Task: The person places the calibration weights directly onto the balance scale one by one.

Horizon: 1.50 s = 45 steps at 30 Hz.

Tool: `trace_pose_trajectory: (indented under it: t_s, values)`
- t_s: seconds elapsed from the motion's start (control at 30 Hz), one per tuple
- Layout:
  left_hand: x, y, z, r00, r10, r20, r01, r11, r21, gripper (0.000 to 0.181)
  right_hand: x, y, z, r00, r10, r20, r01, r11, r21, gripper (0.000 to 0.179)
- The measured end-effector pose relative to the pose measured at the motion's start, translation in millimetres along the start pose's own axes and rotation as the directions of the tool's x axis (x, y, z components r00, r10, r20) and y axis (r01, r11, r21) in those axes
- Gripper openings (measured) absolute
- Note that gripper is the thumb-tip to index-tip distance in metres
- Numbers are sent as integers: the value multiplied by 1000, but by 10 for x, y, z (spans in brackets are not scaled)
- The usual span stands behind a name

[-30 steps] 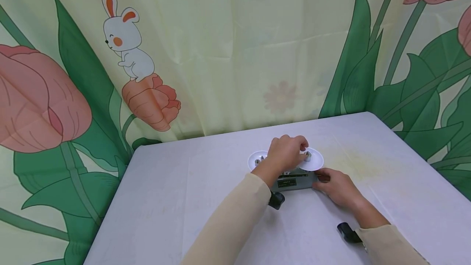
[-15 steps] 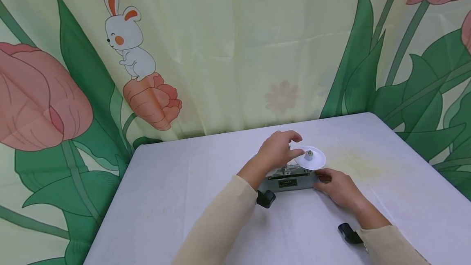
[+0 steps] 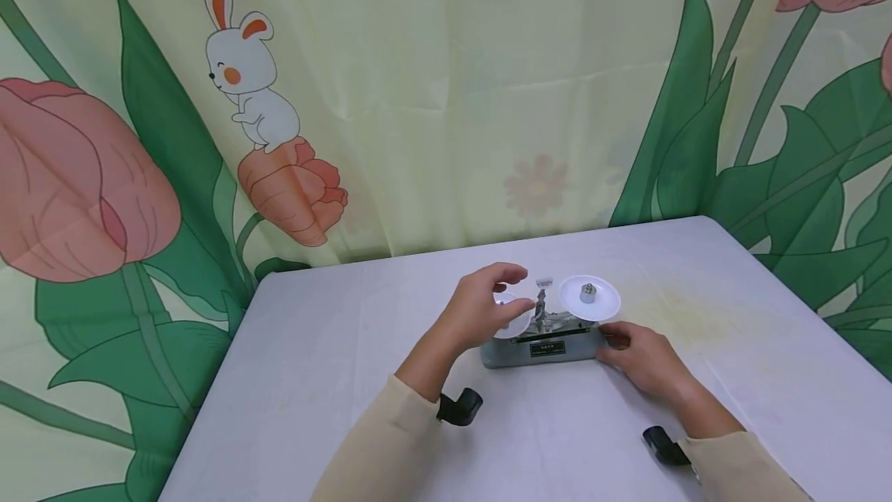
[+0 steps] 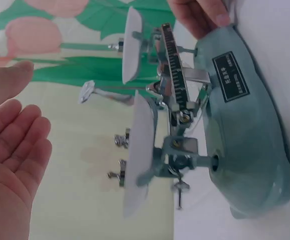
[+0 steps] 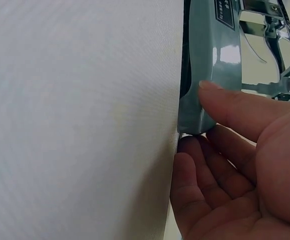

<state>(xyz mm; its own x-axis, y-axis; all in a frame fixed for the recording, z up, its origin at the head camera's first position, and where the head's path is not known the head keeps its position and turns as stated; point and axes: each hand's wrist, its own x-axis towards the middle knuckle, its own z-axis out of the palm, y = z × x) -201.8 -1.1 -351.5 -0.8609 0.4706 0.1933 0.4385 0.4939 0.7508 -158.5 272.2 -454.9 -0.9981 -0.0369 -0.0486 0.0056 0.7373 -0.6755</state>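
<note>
A grey-green balance scale (image 3: 578, 345) with two white pans stands on the table. A small metal weight (image 3: 588, 293) sits on the right pan (image 3: 571, 302). The left wrist view shows two small metal pieces, an upper one (image 4: 121, 140) and a lower one (image 4: 117, 175), on the left pan (image 4: 140, 145). My left hand (image 3: 482, 302) hovers in front of the left pan, partly hiding it, with thumb and fingers apart and nothing between them. My right hand (image 3: 644, 359) grips the right end of the base, thumb on the front face in the right wrist view (image 5: 235, 110).
A white cloth covers the table (image 3: 348, 378). Behind it hangs a curtain (image 3: 432, 99) printed with tulips and a rabbit. Black wrist-worn devices, one on the left (image 3: 461, 407) and one on the right (image 3: 665, 446), stick out near the sleeves.
My left hand has moved left from beside the right pan to the left pan, uncovering the scale's middle and the weight on the right pan. The right hand keeps its hold on the base.
</note>
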Motion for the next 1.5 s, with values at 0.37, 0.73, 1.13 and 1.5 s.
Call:
trace_pose_trajectory:
  t_s: [0.37,0.73,1.13,1.5]
  values:
    - [-480,-357,-89,985,-121,-122,109,989,-97,39,15,-7,0,1000,1,6,-1,1000,-2,57]
    - [-863,-905,57,948,-281,-150,254,951,-176,38,3,-11,-2,1000,-1,3,1,1000,-13,58]
    - [-1015,-1073,160,934,-319,-161,297,944,-145,36,-5,-16,46,1000,-14,-4,14,999,-31,57]
    - [-1027,-1072,143,928,-331,-169,308,940,-146,36,33,-89,68,999,-32,8,33,998,-46,53]
